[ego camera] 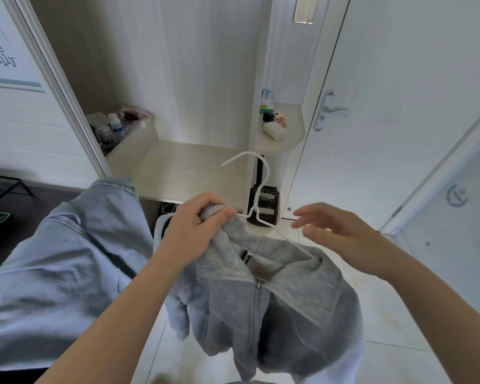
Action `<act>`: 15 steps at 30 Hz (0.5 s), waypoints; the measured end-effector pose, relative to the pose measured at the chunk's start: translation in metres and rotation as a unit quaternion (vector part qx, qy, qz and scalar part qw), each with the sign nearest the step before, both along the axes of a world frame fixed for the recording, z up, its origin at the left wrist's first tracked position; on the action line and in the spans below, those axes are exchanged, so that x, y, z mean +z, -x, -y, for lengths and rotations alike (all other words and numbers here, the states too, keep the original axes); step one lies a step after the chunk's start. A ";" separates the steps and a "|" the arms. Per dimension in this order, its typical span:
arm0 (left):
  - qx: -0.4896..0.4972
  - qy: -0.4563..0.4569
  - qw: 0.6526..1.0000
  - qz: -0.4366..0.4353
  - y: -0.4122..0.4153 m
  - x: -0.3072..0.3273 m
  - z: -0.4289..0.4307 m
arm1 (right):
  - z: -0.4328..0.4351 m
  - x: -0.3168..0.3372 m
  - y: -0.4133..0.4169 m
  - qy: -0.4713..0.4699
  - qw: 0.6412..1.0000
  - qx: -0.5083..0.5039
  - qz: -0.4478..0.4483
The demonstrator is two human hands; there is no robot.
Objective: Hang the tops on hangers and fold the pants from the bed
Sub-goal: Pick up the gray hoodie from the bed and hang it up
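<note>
A grey zip-up top (272, 306) with a black neck label hangs in front of me on a white hanger (261, 184). The hanger's hook sticks up above the collar. My left hand (197, 225) grips one shoulder of the top where it bunches over the hanger's arm. To the right, my right hand (336, 231) hovers with fingers spread and relaxed, just beside the hanger's other arm, holding nothing. A light blue garment (53, 259) hangs at the left, partly behind my left forearm.
An open white wardrobe (178, 167) with a bare shelf stands straight ahead; bottles and bags (114, 126) sit at its back left. A corner shelf (280, 131) carries small items. A shut white door with a handle (336, 110) is on the right. Pale tiled floor lies below.
</note>
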State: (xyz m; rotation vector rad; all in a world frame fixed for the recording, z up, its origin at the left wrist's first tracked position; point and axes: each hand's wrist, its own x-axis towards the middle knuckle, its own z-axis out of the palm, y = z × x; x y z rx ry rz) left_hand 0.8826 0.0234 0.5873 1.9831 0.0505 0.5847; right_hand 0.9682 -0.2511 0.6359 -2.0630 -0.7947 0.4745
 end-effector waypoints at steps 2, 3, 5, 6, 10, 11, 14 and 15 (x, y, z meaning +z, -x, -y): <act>0.011 0.009 1.000 0.015 -0.002 0.002 -0.004 | 0.018 -0.011 0.002 0.050 0.999 0.002 0.001; 0.014 0.013 1.000 0.018 -0.003 0.003 -0.005 | 0.023 -0.015 0.005 0.068 0.998 0.007 0.009; 0.011 0.015 1.000 0.018 -0.008 0.004 -0.004 | 0.025 -0.023 0.013 0.088 0.995 0.013 0.040; 0.006 0.015 1.000 0.015 -0.010 0.004 -0.001 | 0.024 -0.026 0.017 0.093 0.993 0.015 0.064; -0.013 0.016 1.000 -0.004 -0.020 0.000 0.009 | 0.010 -0.040 0.027 0.117 0.985 0.018 0.126; -0.013 0.015 1.000 -0.008 -0.021 0.000 0.010 | 0.008 -0.043 0.028 0.111 0.986 0.007 0.128; -0.009 0.002 1.000 -0.017 -0.025 0.002 0.009 | 0.003 -0.047 0.031 0.049 0.993 -0.036 0.097; -0.011 0.003 1.000 -0.025 -0.027 0.002 0.008 | 0.002 -0.049 0.032 0.024 0.995 -0.048 0.084</act>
